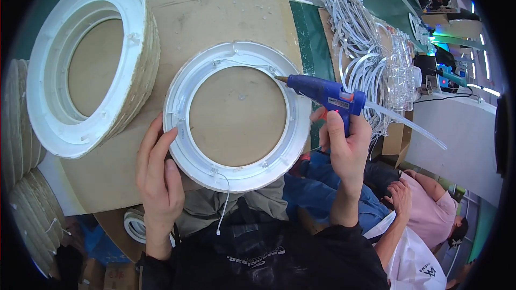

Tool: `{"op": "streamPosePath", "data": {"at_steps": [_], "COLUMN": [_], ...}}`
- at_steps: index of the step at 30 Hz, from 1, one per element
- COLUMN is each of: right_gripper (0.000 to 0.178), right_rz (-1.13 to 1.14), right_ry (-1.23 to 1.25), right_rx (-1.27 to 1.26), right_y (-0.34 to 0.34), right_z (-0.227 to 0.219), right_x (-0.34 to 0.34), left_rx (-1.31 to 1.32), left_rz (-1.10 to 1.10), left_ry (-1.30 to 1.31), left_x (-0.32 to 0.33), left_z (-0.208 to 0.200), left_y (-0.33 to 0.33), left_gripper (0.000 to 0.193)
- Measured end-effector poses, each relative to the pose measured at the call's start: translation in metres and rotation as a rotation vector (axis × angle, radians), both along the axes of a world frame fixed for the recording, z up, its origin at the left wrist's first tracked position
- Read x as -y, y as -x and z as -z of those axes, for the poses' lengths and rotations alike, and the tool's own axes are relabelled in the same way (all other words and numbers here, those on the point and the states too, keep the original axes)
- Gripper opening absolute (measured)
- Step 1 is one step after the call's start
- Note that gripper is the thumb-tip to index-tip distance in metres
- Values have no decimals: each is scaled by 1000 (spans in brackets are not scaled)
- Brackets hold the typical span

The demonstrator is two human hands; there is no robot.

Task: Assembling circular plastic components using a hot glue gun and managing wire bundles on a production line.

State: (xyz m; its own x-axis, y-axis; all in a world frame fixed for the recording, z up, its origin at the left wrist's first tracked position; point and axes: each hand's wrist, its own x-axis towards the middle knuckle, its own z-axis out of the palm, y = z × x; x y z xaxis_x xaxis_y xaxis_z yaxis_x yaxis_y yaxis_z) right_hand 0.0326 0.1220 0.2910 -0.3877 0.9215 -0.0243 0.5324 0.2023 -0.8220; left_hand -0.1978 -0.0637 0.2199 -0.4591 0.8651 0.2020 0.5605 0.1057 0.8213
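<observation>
L hand (157, 174): palm down, fingers spread flat, forearm entering from lower edge. R hand (345, 147): fist-like grip, index finger extended, wrist upright, dark sleeve at forearm.

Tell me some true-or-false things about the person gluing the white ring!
1. The right hand holds a blue glue gun. True.
2. The left hand holds scissors. False: it rests on the rim of the white ring.
3. The gun's tip points at the ring's inner right edge. True.
4. The ring lies on a red cloth. False: it lies on a brown board.
5. A stack of white rings sits to the left. True.
</observation>
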Motion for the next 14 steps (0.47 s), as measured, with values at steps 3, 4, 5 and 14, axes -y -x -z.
{"op": "streamPosePath", "data": {"at_steps": [3,4,5,14], "right_gripper": [26,27,28,39], "right_rz": [52,42,39,53], "right_ry": [116,205,251,373], "right_rx": [-52,-59,-132,-696], "right_y": [-14,-20,-22,-18], "right_z": [-12,-2,13,51], "right_x": [1,-3,-3,10], "left_rx": [65,6,-39,-105], "left_rz": [-1,-21,-70,299], "left_ry": [12,64,80,-39], "left_x": [-5,0,6,35], "left_z": [-8,-6,-4,8], "left_y": [-5,-4,-5,40], "left_gripper": [50,50,49,60]}}
